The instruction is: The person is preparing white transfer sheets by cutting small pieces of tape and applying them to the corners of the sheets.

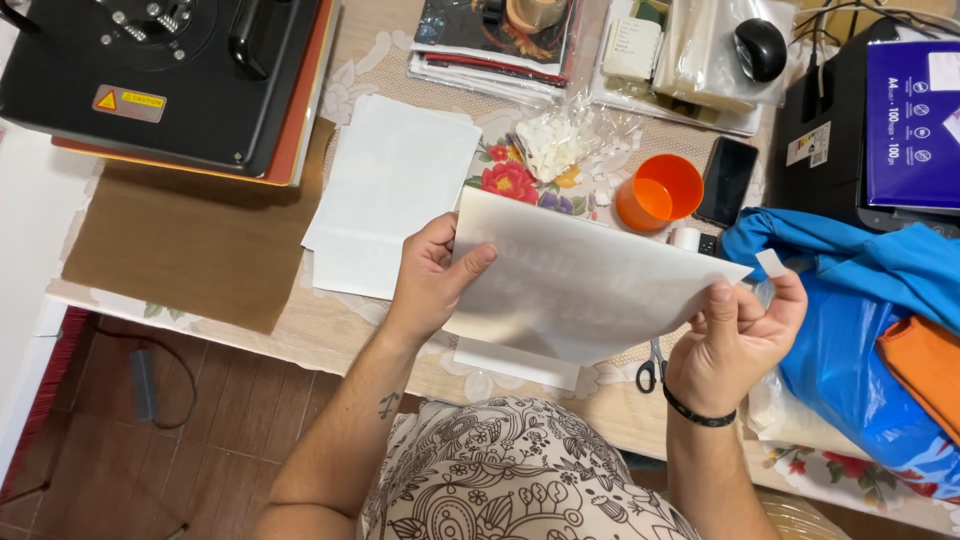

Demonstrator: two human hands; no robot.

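I hold a white sheet of paper point(580, 285) with faint mirrored lettering above the table's front edge. My left hand point(428, 280) grips its left edge, thumb on top. My right hand point(738, 335) pinches the sheet's right corner, and a small white strip point(770, 263) sticks up from its fingers. A black band circles the right wrist. Scissors point(652, 368) lie on the table just under the sheet, between my hands.
A black heat press point(170, 75) stands at the back left, a brown sheet point(190, 240) before it. White papers point(395, 190), an orange cup point(658, 192), a phone point(727, 180), a bag of white pieces point(560, 140), blue cloth point(860, 300) and a printer point(850, 150) crowd the table.
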